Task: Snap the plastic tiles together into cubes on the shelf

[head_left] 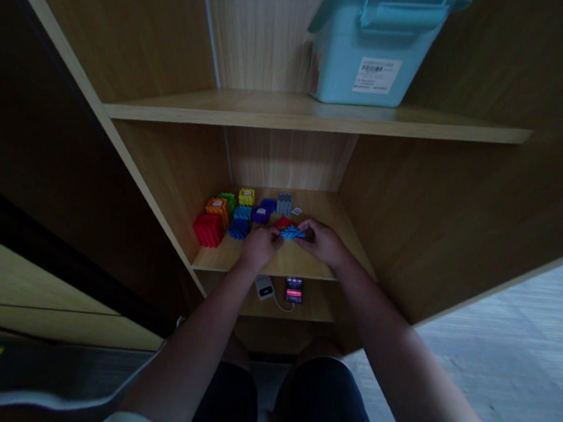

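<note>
Head view: blue piece (292, 233) held just above the shelf (301, 261), red piece (283, 222) right behind it. Left hand (258, 247) pinches its left end, right hand (323, 241) its right; fingers closed on it both sides. Looks like ridged plastic: probably light, fairly stiff, not very slippery, thin bits might bend. Best hold: opposite ends, fingertips, light squeeze.

Head-worn view, facing forward and down, over the wearer's forearms (211, 328), near wooden shelves (231, 110)
</note>
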Demonstrator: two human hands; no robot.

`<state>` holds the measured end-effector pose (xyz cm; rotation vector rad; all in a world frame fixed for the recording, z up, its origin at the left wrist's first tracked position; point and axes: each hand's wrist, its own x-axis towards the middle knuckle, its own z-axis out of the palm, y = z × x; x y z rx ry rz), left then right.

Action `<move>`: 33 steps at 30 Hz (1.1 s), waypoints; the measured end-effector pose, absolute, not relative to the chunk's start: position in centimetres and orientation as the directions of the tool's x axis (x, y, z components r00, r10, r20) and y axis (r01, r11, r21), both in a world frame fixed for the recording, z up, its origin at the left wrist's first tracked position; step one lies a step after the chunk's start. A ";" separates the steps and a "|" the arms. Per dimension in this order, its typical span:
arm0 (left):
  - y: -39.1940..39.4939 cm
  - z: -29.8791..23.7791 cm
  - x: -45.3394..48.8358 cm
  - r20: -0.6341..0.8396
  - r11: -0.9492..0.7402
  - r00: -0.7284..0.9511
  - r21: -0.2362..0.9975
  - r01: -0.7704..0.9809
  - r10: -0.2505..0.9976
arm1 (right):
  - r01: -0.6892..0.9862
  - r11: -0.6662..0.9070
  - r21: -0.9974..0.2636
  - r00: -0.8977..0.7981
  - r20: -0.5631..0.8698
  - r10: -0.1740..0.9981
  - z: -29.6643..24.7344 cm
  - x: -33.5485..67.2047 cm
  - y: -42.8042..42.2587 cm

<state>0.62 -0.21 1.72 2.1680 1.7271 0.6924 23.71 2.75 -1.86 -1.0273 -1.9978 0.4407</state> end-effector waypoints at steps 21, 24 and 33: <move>-0.3 1.7 0.7 0.180 -0.229 0.161 0.480 0.846 0.970 | 0.530 0.605 -0.594 -0.341 0.505 0.793 -2.0 23.8 2.9; -0.2 1.6 0.6 0.187 -0.243 0.172 0.483 0.841 0.967 | 0.516 0.604 -0.607 -0.338 0.504 0.795 -2.0 23.8 3.0; -0.3 1.7 0.7 0.187 -0.237 0.163 0.493 0.838 0.969 | 0.517 0.603 -0.607 -0.327 0.511 0.795 -2.1 23.8 2.9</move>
